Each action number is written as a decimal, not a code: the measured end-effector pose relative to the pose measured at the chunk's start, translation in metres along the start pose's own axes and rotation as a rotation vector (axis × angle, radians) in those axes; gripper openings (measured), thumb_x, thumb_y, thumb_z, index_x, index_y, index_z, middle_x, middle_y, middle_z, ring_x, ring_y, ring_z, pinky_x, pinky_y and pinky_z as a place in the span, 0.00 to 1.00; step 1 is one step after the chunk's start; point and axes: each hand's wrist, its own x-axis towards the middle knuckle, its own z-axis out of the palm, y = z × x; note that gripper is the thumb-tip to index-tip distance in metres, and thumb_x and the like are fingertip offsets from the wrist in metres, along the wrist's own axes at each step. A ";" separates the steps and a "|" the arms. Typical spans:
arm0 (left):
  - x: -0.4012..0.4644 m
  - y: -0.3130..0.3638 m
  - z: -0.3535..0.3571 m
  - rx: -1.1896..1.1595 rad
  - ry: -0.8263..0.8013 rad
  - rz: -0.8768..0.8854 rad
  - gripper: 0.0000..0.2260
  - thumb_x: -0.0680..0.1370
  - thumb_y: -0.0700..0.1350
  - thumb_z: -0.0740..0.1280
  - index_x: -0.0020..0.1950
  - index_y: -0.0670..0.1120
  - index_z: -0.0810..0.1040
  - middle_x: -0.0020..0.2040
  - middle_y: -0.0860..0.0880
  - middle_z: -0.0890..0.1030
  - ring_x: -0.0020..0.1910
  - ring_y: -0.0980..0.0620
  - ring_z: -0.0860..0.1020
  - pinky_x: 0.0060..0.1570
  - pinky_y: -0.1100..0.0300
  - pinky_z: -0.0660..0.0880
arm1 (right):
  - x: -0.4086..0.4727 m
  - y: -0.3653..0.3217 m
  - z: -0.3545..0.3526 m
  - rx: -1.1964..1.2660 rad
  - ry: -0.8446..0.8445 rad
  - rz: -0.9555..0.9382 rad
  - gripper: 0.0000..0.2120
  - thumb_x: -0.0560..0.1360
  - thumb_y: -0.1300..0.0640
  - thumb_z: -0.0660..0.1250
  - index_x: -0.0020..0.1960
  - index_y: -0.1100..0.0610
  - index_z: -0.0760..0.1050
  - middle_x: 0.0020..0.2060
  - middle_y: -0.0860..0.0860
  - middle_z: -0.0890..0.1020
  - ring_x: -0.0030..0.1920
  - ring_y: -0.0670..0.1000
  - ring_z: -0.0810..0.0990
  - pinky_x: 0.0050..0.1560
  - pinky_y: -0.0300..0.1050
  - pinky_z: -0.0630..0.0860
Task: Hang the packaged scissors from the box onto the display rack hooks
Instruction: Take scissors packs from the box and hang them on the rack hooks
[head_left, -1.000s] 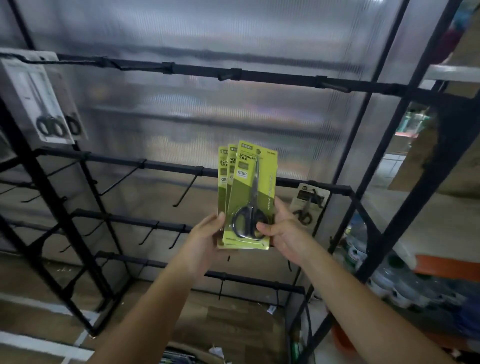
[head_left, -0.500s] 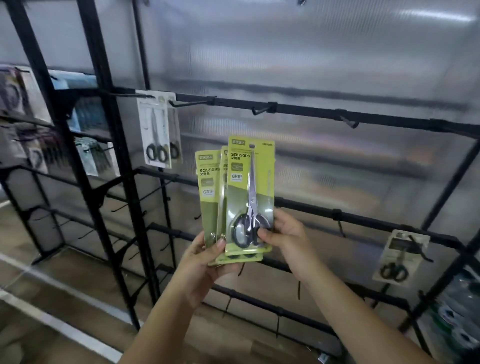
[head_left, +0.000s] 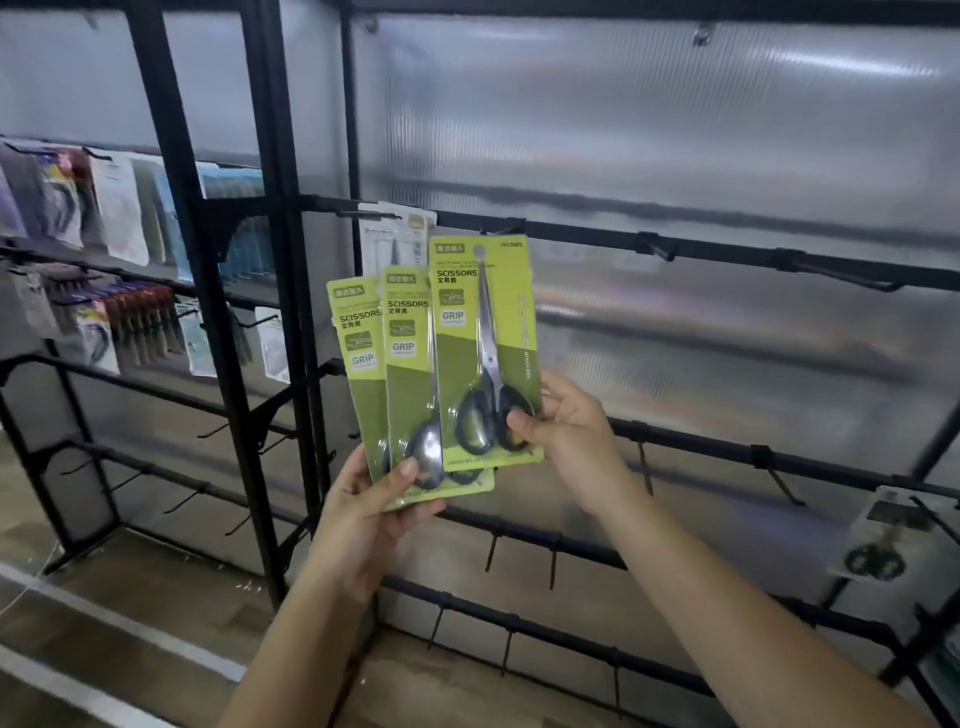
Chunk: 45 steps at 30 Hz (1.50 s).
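Head view looks at a black display rack backed by ribbed translucent sheeting. The right hand pinches the front scissors pack at its lower right corner — thumb over the black handle loops — and holds it upright, its top edge just below a rack hook on the upper bar. The left hand grips two more green packs from below, fanned out to the left and partly behind the front one. A white scissors pack hangs on the upper bar behind them, and another hangs low at the right. Assorted packaged goods fill the neighbouring rack on the left.
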 end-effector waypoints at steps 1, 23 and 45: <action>0.003 0.007 -0.008 -0.010 0.004 0.008 0.20 0.59 0.44 0.79 0.50 0.47 0.82 0.52 0.43 0.82 0.45 0.46 0.83 0.37 0.57 0.80 | 0.006 -0.001 0.004 0.011 0.029 -0.024 0.25 0.72 0.74 0.64 0.63 0.54 0.72 0.44 0.47 0.85 0.46 0.45 0.82 0.45 0.41 0.80; 0.029 0.042 -0.029 0.009 -0.081 -0.026 0.38 0.48 0.52 0.84 0.55 0.45 0.78 0.49 0.46 0.83 0.45 0.47 0.83 0.36 0.58 0.81 | 0.094 -0.046 0.014 -0.565 0.216 0.256 0.37 0.76 0.64 0.64 0.77 0.50 0.48 0.73 0.54 0.62 0.66 0.55 0.68 0.56 0.44 0.69; 0.040 0.031 -0.016 0.011 -0.159 -0.011 0.11 0.70 0.43 0.67 0.52 0.47 0.77 0.44 0.48 0.84 0.41 0.48 0.83 0.33 0.59 0.81 | 0.016 -0.031 0.023 -0.348 0.216 -0.034 0.40 0.72 0.69 0.68 0.72 0.40 0.55 0.39 0.52 0.75 0.38 0.49 0.77 0.41 0.36 0.77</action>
